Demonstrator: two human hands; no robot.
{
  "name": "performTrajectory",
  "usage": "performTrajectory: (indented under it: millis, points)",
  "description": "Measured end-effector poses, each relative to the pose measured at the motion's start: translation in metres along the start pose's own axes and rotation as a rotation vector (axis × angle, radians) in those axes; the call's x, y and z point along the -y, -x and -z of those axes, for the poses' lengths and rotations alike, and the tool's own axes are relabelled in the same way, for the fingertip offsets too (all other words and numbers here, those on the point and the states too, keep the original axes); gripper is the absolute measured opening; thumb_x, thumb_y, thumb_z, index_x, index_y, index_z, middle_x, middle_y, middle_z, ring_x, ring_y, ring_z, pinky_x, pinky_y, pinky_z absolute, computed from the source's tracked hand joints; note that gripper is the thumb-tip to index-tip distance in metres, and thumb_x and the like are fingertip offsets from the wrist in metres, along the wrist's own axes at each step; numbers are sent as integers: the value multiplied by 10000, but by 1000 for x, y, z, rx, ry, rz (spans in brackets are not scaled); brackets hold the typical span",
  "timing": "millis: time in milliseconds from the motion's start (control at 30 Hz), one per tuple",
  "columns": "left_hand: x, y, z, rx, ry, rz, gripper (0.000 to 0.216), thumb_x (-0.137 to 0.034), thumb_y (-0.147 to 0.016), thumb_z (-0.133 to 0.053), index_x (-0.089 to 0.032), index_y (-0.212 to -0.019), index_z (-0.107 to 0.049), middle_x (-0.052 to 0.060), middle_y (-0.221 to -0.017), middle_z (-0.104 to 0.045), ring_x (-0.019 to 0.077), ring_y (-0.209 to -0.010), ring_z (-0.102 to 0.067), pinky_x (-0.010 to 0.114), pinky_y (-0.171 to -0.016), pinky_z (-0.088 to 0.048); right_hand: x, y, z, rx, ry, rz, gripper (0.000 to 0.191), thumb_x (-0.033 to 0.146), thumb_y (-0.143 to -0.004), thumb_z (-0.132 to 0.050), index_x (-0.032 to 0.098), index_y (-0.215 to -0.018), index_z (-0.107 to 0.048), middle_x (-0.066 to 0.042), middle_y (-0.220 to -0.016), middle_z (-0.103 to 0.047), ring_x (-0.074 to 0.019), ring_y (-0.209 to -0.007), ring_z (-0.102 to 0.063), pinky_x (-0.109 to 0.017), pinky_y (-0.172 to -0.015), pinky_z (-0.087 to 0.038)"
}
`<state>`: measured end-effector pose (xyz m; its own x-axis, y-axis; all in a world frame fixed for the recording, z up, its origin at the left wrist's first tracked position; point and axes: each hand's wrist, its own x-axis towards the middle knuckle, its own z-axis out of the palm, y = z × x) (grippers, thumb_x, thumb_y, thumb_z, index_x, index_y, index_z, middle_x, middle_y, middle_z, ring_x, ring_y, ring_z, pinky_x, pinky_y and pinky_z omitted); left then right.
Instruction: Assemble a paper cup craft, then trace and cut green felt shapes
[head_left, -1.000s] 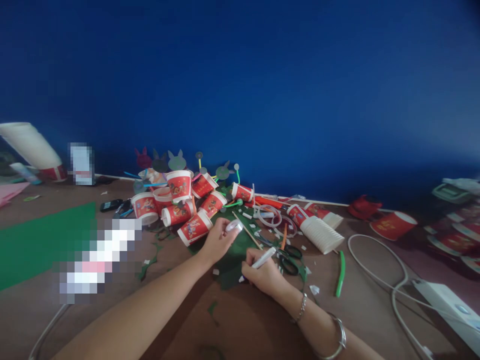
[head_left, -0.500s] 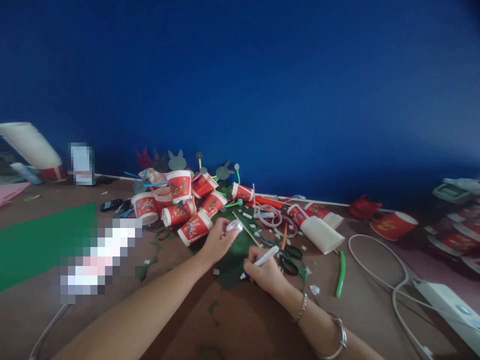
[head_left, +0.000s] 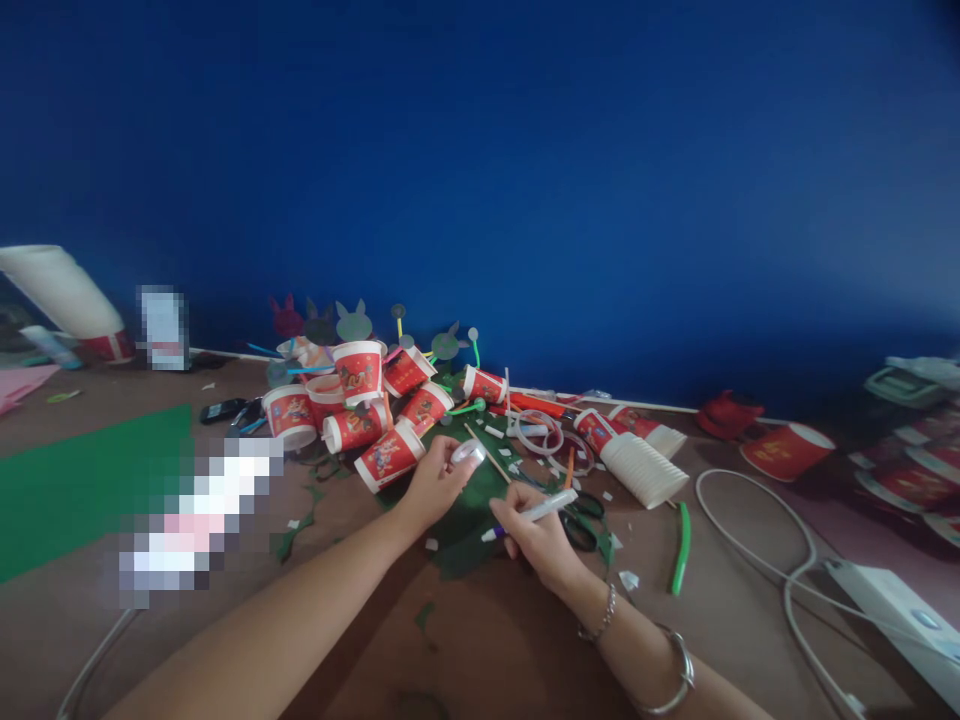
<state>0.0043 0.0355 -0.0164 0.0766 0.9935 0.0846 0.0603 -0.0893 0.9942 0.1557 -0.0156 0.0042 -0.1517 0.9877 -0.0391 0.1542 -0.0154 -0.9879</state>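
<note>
My left hand [head_left: 435, 484] is closed on a small white tape roll [head_left: 468, 453], pressing it onto a dark green paper sheet [head_left: 469, 520] on the brown floor. My right hand [head_left: 536, 540] grips a white marker pen [head_left: 534, 513], its tip pointing left just above the green sheet. Both wrists reach in from the bottom of the view; the right one wears bracelets.
A heap of red paper cups [head_left: 360, 410] lies beyond my left hand. Black scissors [head_left: 581, 520], a stack of white cups [head_left: 641, 465], a green straw [head_left: 681, 545] and a white cable [head_left: 757, 540] lie to the right. A large green sheet [head_left: 82, 480] is at left.
My right hand has lifted slightly and swung the pen flatter, its tail now pointing right toward the scissors. The left hand and the tape roll have stayed put.
</note>
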Motion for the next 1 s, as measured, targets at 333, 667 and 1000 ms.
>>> performTrajectory:
  millis: [333,667,1000]
  points:
    - [-3,0,1,19,4,21,262,-392,-749,-570,-198,-850,-426,-52,-658,-526,105,-519,-519,228,-471,-413,2,10,-8,181,314,85,191,239,-718,-576,189,-574,-462,56,-469,-488,-80,-444,-396,-175,-418,-283]
    - [-4,0,1,24,5,27,265,-385,-747,-558,-194,-863,-416,-46,-697,-520,95,-521,-511,227,-474,-422,-6,8,-7,235,366,121,200,192,-723,-552,188,-557,-440,54,-458,-487,-74,-429,-398,-172,-413,-272]
    - [-2,-1,1,28,2,30,259,-378,-751,-556,-195,-867,-415,-44,-697,-528,98,-528,-520,226,-477,-423,-4,8,-8,229,420,147,197,175,-710,-563,184,-554,-444,56,-476,-478,-70,-443,-387,-173,-416,-257]
